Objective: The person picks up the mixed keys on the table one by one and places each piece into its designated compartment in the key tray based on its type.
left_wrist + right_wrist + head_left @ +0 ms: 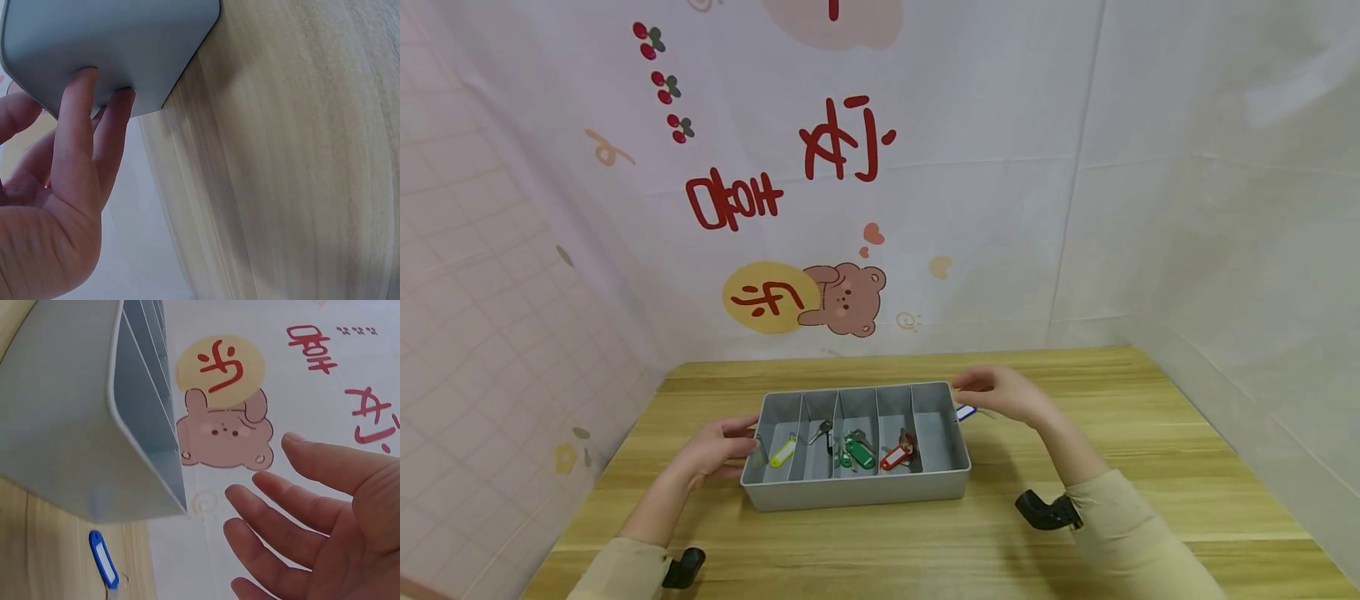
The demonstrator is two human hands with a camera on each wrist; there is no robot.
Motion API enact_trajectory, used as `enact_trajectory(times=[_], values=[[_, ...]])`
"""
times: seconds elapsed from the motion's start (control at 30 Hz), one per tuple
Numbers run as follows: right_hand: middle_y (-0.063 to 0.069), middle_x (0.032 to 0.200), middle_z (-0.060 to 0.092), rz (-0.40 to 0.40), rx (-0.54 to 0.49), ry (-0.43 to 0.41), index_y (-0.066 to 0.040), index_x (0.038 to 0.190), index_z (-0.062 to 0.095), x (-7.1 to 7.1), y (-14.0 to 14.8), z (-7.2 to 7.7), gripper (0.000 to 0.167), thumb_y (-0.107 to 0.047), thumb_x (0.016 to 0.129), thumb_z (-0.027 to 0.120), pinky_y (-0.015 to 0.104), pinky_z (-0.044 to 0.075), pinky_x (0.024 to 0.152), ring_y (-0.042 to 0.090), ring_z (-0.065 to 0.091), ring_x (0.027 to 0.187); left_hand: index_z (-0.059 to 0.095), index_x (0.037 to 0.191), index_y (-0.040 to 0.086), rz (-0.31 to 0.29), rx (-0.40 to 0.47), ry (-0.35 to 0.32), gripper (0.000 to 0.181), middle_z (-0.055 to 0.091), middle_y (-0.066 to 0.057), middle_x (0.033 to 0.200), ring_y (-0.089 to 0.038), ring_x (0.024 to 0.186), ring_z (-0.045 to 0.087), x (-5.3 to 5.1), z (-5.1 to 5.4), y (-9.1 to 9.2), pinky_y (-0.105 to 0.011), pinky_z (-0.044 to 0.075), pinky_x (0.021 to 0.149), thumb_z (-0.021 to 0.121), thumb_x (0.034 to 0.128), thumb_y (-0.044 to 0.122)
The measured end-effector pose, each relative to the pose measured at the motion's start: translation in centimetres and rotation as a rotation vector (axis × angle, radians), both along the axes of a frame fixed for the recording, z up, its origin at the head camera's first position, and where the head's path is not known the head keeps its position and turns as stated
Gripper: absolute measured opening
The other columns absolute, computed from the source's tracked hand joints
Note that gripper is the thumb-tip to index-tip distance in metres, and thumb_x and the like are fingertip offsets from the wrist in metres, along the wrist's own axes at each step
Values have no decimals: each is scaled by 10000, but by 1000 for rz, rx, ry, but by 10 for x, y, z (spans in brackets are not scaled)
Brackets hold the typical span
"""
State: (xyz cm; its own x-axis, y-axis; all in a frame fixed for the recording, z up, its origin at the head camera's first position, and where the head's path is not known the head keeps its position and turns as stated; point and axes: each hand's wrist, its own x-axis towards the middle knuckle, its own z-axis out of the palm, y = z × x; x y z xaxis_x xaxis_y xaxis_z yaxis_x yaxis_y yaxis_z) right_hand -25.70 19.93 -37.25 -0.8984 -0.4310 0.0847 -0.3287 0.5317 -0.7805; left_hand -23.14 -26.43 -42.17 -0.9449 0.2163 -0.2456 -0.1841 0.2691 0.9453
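Observation:
A grey tray [857, 492] with five compartments stands on the table. My left hand [718, 448] is at its left end; in the left wrist view, extended fingers [78, 134] touch the end wall. Past the right end is my right hand [1003, 393], its fingers loosely spread and holding nothing in the right wrist view. A key with a blue tag [967, 412] lies on the table beside that end. From left to right, the tray holds a yellow key tag [783, 451], a key [823, 427], green-tagged keys [860, 452] and red-tagged keys [897, 456]. The rightmost compartment is bare.
The wood-grain table [880, 554] extends around the tray. A white printed cloth [985, 250] hangs behind it and along both sides. Each wrist carries a black device [1047, 510] near the sleeve.

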Motion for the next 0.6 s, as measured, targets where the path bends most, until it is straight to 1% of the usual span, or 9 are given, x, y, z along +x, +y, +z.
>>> enact_trajectory(times=[0.17,0.27,0.43,0.6], values=[[156,1123,687,3,-29,18,36,1166,668,4,17,-2,303,-164,939,690,335,529,847,271,644,1025,286,1509,-77,-2,9,-1,645,426,-388,1382,-341,1024,649,-1,-1,-1,-446,585,775,575,936,-14],[145,1122,686,13,-45,45,28,1169,669,7,29,-4,287,-145,941,690,308,532,837,250,642,1006,285,1508,-77,3,3,-1,648,419,-391,1388,-343,1028,647,-1,-1,0,-449,584,780,575,933,-13],[129,1126,689,-2,-14,109,-1,1196,668,15,49,-8,290,-155,950,682,318,524,854,224,637,1008,283,1507,-78,4,3,-2,655,413,-397,1394,-350,1032,644,-1,-1,0,-465,579,793,579,927,-13],[94,1149,687,-49,15,140,-52,1217,670,23,66,-11,300,-199,955,682,337,517,876,244,626,1046,282,1509,-76,1,7,-3,652,423,-392,1384,-345,1019,650,-2,-2,-1,-462,581,787,576,930,-14]])
